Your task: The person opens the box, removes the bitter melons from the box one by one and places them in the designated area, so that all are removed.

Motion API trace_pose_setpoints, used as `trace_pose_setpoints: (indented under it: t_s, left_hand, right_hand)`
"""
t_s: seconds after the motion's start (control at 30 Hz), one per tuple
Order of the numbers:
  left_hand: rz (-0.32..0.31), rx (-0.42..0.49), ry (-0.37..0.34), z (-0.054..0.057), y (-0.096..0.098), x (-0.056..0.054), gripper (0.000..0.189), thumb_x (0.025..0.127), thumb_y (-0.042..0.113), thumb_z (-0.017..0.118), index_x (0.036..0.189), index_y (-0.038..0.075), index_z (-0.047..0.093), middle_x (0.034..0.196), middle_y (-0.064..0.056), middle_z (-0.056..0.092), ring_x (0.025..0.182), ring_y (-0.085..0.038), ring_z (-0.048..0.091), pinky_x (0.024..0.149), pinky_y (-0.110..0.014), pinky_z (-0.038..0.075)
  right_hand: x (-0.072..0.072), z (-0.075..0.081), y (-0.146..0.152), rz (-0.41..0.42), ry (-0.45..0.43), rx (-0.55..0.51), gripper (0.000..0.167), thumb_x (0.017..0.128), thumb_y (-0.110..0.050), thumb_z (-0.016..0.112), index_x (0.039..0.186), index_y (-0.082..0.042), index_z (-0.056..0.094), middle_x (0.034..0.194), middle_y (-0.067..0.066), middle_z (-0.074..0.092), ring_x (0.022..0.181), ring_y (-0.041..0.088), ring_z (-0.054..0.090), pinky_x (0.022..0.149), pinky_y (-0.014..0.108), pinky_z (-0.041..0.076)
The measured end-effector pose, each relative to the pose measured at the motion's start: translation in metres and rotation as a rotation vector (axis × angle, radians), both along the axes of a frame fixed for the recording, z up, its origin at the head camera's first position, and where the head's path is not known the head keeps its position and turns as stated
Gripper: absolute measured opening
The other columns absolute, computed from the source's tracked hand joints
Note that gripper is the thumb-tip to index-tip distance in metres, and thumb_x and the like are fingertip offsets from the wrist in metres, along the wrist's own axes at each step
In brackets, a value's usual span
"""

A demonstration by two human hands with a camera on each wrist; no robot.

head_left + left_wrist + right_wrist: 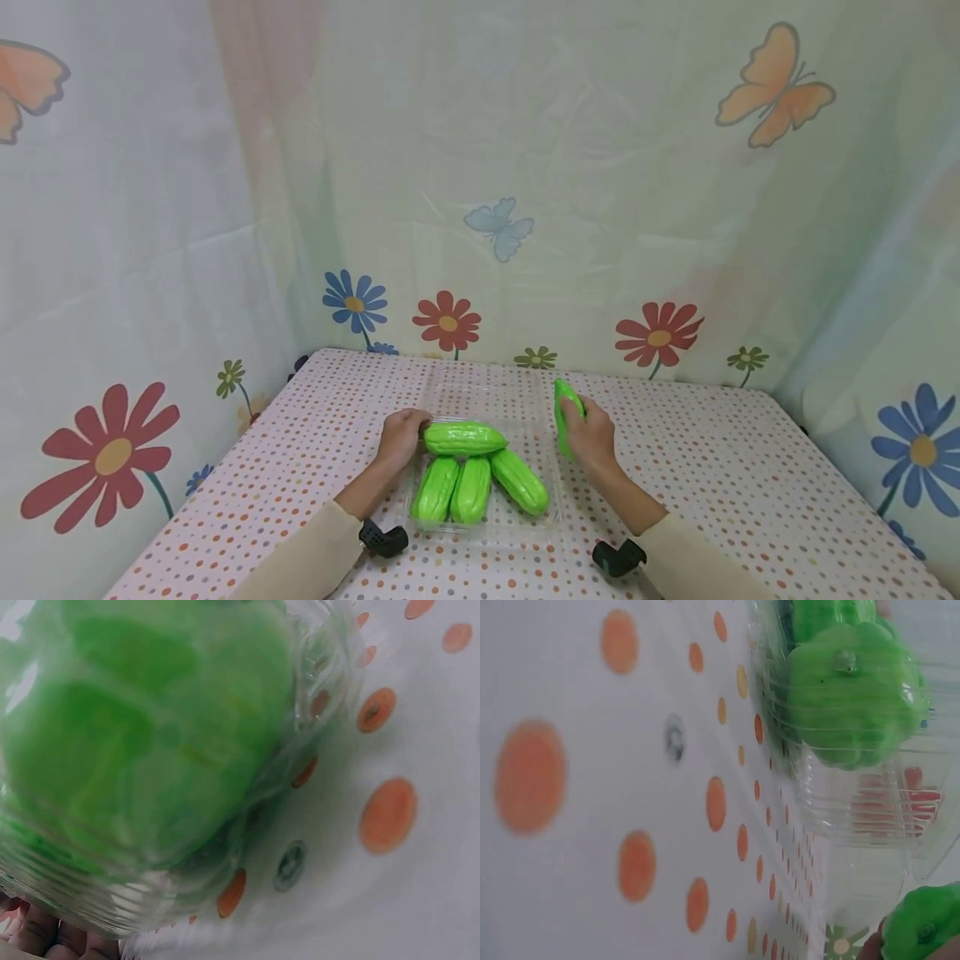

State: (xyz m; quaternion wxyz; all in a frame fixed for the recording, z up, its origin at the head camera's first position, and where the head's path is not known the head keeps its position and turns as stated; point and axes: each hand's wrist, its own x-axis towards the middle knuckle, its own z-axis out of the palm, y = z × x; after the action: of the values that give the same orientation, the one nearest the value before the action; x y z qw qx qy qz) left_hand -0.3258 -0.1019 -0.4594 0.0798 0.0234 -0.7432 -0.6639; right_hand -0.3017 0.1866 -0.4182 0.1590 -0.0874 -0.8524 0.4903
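Judging by how things lie, the handling of a single green gourd [561,415] beside a clear plastic box [554,490] is the step in hand; whether it is being put in or taken out cannot be told. The gourd is clasped between the thumb and fingers of the right hand [595,435], held roughly upright just to the right of the box. The box's left rim is gripped by the curled fingers of the left hand [400,437]. Inside, one gourd [463,437] is laid crosswise at the back, two [435,490] [471,490] are set side by side lengthwise, and another [519,482] is slanted at the right. For a next move inward, a steady box and a turn of the held gourd towards the space at the right would be called for. The gourds are plump, blunt-ended and lengthwise-ridged, with a glossy skin; the box is thin, see-through and finely ribbed along its walls, with the lid [483,393] opened away. Everything is set on a white, dotted tabletop [712,483].
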Motion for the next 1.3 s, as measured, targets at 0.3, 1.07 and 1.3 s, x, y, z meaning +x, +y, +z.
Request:
trace_pose_setpoints:
  t_s: [0.3,1.07,1.3]
  left_hand:
    - [0.012,0.004,0.007,0.002,0.003,-0.003,0.027,0.099,0.012,0.054,0.1,-0.01,0.07,0.087,-0.007,0.067,0.079,-0.013,0.06,0.071,-0.026,0.05]
    - [-0.014,0.032,0.012,0.001,0.001,0.002,0.029,0.101,0.013,0.052,0.103,-0.012,0.068,0.089,-0.008,0.066,0.081,-0.013,0.059,0.073,-0.027,0.05]
    - [-0.013,0.033,0.004,0.0,0.001,0.003,0.027,0.101,0.014,0.053,0.097,-0.007,0.068,0.087,-0.007,0.064,0.08,-0.014,0.058,0.073,-0.03,0.05]
  right_hand:
    - [-0.005,-0.004,-0.001,-0.029,-0.049,0.01,0.053,0.105,-0.035,0.045,0.14,0.004,0.052,0.094,0.014,0.06,0.07,0.017,0.053,0.057,0.028,0.046]
    - [-0.009,-0.016,0.004,0.039,-0.205,0.07,0.057,0.107,-0.033,0.048,0.146,0.008,0.044,0.097,0.02,0.058,0.066,0.018,0.05,0.053,0.027,0.047]
    - [-0.01,-0.016,0.004,0.047,-0.211,0.102,0.059,0.107,-0.033,0.05,0.152,0.004,0.038,0.129,0.027,0.057,0.076,0.022,0.048,0.061,0.031,0.043]
